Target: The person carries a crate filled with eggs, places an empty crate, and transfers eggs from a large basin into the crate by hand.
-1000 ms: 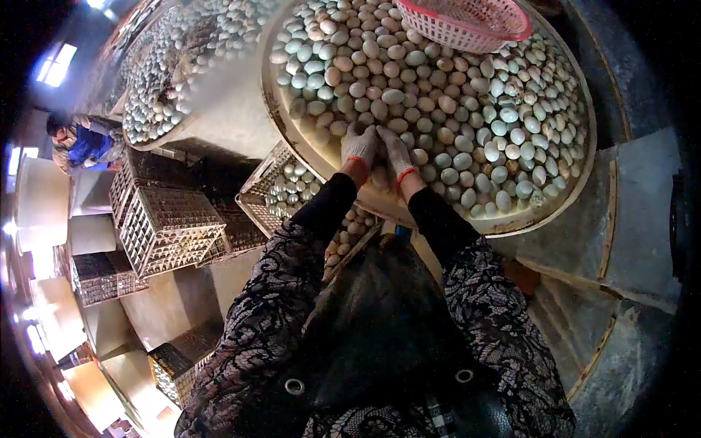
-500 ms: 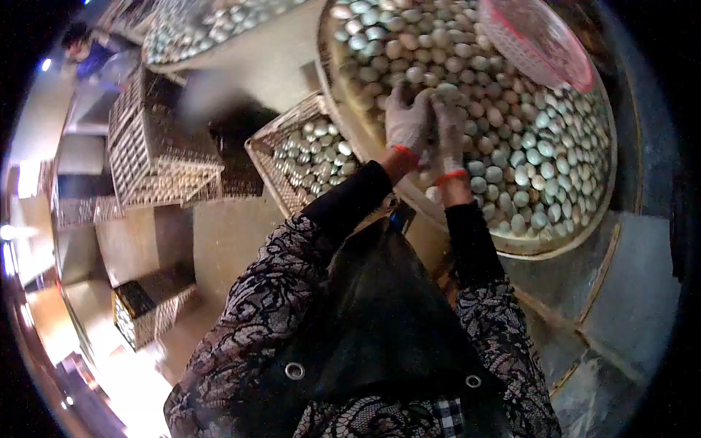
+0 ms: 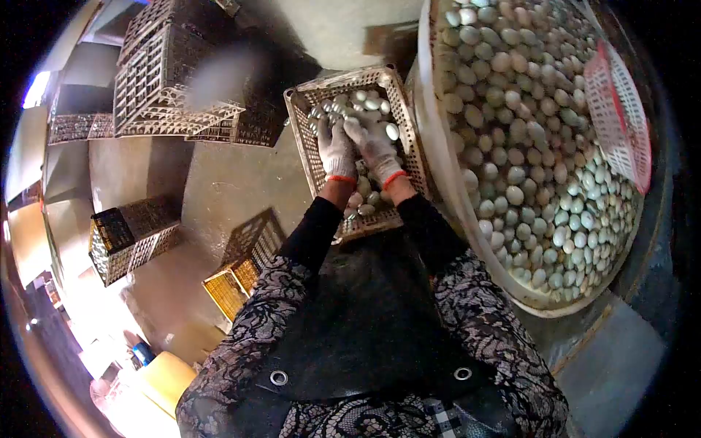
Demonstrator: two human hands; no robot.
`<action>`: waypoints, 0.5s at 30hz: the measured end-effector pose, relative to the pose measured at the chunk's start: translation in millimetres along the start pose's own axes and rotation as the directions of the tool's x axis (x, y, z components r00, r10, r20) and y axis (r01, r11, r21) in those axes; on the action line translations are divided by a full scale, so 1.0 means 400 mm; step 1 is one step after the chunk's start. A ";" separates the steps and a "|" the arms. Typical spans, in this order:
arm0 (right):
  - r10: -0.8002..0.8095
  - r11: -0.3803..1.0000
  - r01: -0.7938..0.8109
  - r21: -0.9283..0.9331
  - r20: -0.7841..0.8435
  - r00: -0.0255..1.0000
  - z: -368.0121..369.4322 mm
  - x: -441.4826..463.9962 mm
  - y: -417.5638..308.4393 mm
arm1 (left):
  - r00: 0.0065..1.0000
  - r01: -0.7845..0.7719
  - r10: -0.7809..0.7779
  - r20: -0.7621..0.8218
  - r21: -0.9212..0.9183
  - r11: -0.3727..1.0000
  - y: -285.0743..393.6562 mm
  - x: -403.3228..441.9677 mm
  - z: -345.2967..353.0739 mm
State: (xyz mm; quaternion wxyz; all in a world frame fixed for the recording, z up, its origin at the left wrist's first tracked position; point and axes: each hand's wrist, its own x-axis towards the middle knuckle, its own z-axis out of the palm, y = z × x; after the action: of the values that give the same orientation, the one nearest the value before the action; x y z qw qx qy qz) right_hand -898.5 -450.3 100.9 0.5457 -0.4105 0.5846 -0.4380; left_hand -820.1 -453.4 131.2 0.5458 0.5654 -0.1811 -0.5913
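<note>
A pale plastic crate point(image 3: 418, 139) with latticed walls stands in front of me, partly filled with whitish and greenish eggs point(image 3: 371, 104). Inside it, my left hand point(image 3: 337, 152) and my right hand point(image 3: 376, 148), both in light knit gloves with red cuffs, are side by side. Their fingers curve down around a cluster of eggs point(image 3: 332, 109) at the fingertips, slightly blurred. The undersides of both hands are hidden. To the right, a big round tub point(image 3: 445, 190) holds a great many eggs point(image 3: 515, 175).
A pink-rimmed basket point(image 3: 617, 117) rests on the eggs at the tub's right side. Stacked crates point(image 3: 175, 80) stand at the upper left. A dark-and-pale crate point(image 3: 135, 237) and a yellow crate point(image 3: 228, 292) sit on the floor to the left.
Both hands have moved left from the eggs in the tub to the inside of the crate. The view has turned left, so the tub appears farther right.
</note>
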 end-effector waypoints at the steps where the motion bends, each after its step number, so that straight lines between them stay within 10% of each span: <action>1: -0.045 0.997 0.046 -0.068 0.014 0.999 0.021 0.026 0.071 | 0.998 0.028 -0.028 -0.062 -0.008 1.000 -0.059 0.051 -0.037; 4: -0.092 0.988 0.084 0.132 0.056 0.994 0.084 0.105 0.330 | 0.978 0.169 -0.186 -0.094 -0.161 0.972 -0.283 0.229 -0.180; 6: -0.089 0.981 0.072 0.178 0.089 0.992 0.102 0.127 0.410 | 0.993 0.077 -0.023 -0.118 0.470 0.879 -0.291 0.235 -0.200; 7: 0.068 0.994 -0.075 0.079 0.091 0.993 0.103 0.138 0.404 | 1.000 0.017 -0.014 -0.010 0.789 0.614 -0.316 0.262 -0.242; 9: 0.243 0.970 -0.242 -0.017 0.087 0.966 0.113 0.149 0.390 | 0.966 0.110 0.037 -0.255 0.536 0.837 -0.245 0.214 -0.156; 11: -0.086 0.901 0.077 -0.428 -0.002 0.996 0.132 0.154 0.414 | 0.963 -0.112 0.205 -0.175 0.431 0.896 -0.360 0.279 -0.223; 15: -0.259 0.713 0.209 -0.670 0.027 0.966 0.103 0.124 0.336 | 0.991 -0.011 0.106 -0.082 0.736 0.677 -0.398 0.311 -0.288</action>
State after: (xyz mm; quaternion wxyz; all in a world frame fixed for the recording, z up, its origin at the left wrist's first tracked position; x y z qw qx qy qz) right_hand -860.9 -463.1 -42.7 0.2825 -0.6336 0.6640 -0.2792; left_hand -761.3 -458.8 -93.5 0.3020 0.7644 -0.3883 -0.4169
